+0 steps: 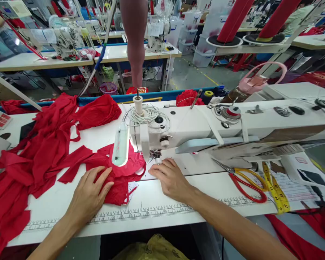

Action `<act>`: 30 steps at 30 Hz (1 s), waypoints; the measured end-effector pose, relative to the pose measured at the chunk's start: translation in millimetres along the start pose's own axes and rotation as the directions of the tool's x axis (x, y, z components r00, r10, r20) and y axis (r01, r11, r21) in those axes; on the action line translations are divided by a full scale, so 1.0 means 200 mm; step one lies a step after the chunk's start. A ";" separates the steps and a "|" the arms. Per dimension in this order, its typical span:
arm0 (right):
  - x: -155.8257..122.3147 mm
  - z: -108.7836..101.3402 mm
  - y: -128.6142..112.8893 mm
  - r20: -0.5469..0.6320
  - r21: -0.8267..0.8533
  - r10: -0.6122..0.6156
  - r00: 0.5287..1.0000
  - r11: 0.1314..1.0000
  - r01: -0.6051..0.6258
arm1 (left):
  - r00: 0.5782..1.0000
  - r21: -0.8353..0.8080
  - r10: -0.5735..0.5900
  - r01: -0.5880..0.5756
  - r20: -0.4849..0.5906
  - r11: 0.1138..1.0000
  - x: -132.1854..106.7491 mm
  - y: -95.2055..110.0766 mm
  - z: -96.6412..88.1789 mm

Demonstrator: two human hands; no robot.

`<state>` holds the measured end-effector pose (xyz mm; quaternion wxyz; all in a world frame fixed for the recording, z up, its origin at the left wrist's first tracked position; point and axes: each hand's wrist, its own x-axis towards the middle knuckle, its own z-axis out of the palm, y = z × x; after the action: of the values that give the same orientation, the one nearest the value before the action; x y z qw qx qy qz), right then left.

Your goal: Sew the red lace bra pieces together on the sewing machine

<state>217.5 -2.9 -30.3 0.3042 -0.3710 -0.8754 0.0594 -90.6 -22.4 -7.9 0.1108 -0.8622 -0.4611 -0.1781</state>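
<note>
Two bare hands are working near the front edge of the white table (151, 193), just beyond a printed ruler strip (141, 213). L hand (88, 193) is lying palm down, fingers spread w/ the thumb apart, tips resting on the red cloth piece (120, 188), which is sitting just L of the needle area (156, 155). R hand (172, 180) is curling in right beside that area, fingers pressed together; can't tell if they're pinching anything (the knuckles are hiding the tips). For a clean result, L hand should prob. be guiding lightly, not tugging, & R fingertips should be sitting clear of the needle's path.

Off to R, scissors (249, 185) & a tape measure (277, 195) are lying apart from the work, prob. not getting in the way. To L, a red cloth heap (43, 155) is trailing toward the piece; its weight could be pulling things askew, so some slack there is worth having. Farther back, the machine head (178, 124) is spanning the table; beyond it, other sewing benches (111, 54) are standing across the way.
</note>
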 end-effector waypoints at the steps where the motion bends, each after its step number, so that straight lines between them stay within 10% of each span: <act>1: 0.00 0.00 0.00 -0.005 -0.002 0.003 1.000 1.000 -0.003 | 0.999 0.089 -0.003 0.000 0.034 0.996 -0.02 0.01 -0.01; 4: 0.00 0.00 0.01 -0.033 0.020 0.000 0.999 1.000 0.000 | 0.993 0.201 -0.014 -0.010 0.119 0.980 -0.12 0.18 -0.04; 11: -0.04 -0.13 -0.16 -0.003 0.117 0.064 0.998 0.991 -0.063 | 0.991 -0.393 0.022 0.031 0.130 0.919 -0.20 0.64 -0.08; 16: -0.21 -0.19 -0.37 -0.029 -0.012 0.217 0.976 0.976 -0.217 | 0.985 -0.357 -0.160 0.127 -0.065 0.926 -0.03 0.60 -0.05; 22: -0.33 -0.06 -0.42 -0.090 -0.254 0.399 0.913 0.877 -0.408 | 0.992 -0.142 -0.118 0.109 -0.054 0.984 0.05 0.54 0.07; 30: -0.18 -0.21 -0.29 0.014 0.109 0.598 0.802 0.796 -0.595 | 0.991 -0.189 -0.129 0.120 -0.035 0.975 0.07 0.59 0.09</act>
<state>226.0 -74.2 3.8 0.2988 -0.6113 -0.7063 0.1955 19.2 -70.6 -21.5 0.0293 -0.8338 -0.4927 -0.2474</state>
